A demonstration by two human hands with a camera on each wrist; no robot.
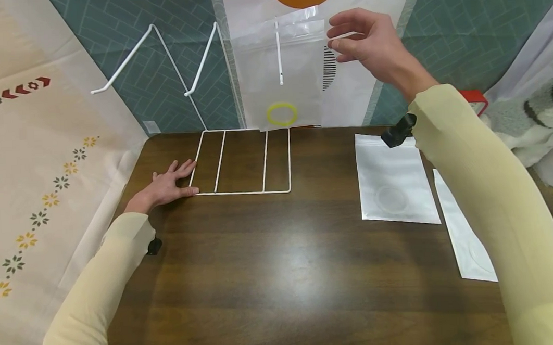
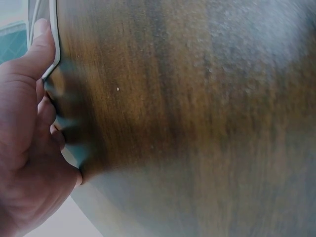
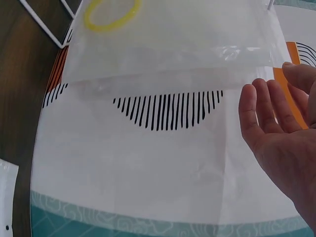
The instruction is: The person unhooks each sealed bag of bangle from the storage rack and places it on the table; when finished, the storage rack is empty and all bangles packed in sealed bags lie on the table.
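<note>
A white wire rack (image 1: 240,193) stands on the brown table with its base flat and several prongs rising at the back. My left hand (image 1: 164,187) rests at the base's front left corner, thumb along the front wire and fingers spread over the side wire. From the right prong hangs a clear-fronted zip bag (image 1: 257,64) with a yellow ring (image 1: 282,123) at its bottom. Just right of the bag's top, my right hand (image 1: 368,40) is raised with loosely bent fingers and holds nothing. In the right wrist view its fingertips are beside the bag, apart from it.
A white pouch (image 1: 388,161) with a round outline lies on the table's right side. A second white pouch (image 1: 462,230) is partly hidden under my right sleeve. Farther right are a red object (image 1: 475,101) and a grey-white plush toy (image 1: 545,106). Patterned cloth hangs behind and left.
</note>
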